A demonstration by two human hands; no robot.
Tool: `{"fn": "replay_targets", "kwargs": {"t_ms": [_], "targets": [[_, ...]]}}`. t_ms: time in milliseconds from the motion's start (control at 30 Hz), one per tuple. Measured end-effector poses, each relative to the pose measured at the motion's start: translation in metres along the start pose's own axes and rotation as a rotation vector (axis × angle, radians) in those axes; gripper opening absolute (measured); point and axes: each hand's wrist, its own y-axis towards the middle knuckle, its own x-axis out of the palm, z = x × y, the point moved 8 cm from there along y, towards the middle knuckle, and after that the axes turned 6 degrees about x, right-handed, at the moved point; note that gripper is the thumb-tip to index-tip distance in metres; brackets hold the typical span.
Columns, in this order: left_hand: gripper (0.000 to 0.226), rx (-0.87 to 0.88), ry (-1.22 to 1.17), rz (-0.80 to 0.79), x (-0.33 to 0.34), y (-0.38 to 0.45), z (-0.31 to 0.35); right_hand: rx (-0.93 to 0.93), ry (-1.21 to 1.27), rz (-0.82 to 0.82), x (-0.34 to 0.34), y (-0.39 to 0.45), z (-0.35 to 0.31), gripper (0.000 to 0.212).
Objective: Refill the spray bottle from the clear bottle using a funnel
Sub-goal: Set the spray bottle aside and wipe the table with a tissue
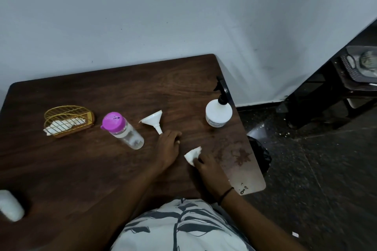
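White plastic spray bottle [218, 112] beyond right hand [210, 166], which pinches crumpled white tissue [193, 155]; white funnel [153, 119] just past left hand [167, 146], resting loose, empty

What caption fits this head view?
Right hand wipes table with tissue; funnel, bottles idle.

Across the middle of the dark wooden surface [81, 169] stand a gold wire napkin holder [68, 120], a clear plastic bottle with a purple cap [122, 129], a white plastic funnel [154, 119] lying on its side and a white spray bottle with a black trigger [218, 111] near the right edge. Open gaps separate them; the widest lies between funnel and spray bottle. The back strip by the wall is open, as is the near left, apart from a blurred white object [10, 208] at the left edge.
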Motion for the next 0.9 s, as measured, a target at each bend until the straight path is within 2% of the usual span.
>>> {"fn": "replay_targets", "kwargs": {"t_ms": [33, 133, 233, 333, 500, 633, 767, 900], "targets": [[0.026, 0.013, -0.008, -0.005, 0.001, 0.000, 0.002, 0.005, 0.061, -0.005, 0.000, 0.002, -0.006, 0.013], [0.020, 0.024, -0.043, -0.007, 0.004, -0.002, 0.005, -0.035, 0.036, 0.010, -0.001, 0.012, -0.009, 0.029], [0.015, 0.033, -0.078, -0.005, 0.009, -0.003, 0.016, 0.021, 0.241, 0.166, -0.031, 0.013, -0.002, 0.021], [0.014, 0.077, -0.132, -0.044, 0.019, 0.001, 0.034, 0.107, 0.337, 0.309, -0.058, 0.009, 0.018, 0.019], [0.017, -0.012, -0.327, -0.170, 0.055, 0.008, 0.060, 0.181, 0.502, 0.417, -0.082, -0.008, 0.046, 0.020], [0.015, -0.022, -0.417, -0.198, 0.080, 0.018, 0.085, 0.232, 0.692, 0.471, -0.094, -0.024, 0.067, 0.013], [0.011, -0.027, -0.513, -0.255, 0.112, 0.027, 0.120, 0.321, 0.724, 0.622, -0.114, -0.041, 0.105, 0.010], [0.016, -0.018, -0.542, -0.288, 0.143, 0.032, 0.154, 0.434, 0.866, 0.678, -0.128, -0.057, 0.148, 0.025]]}}
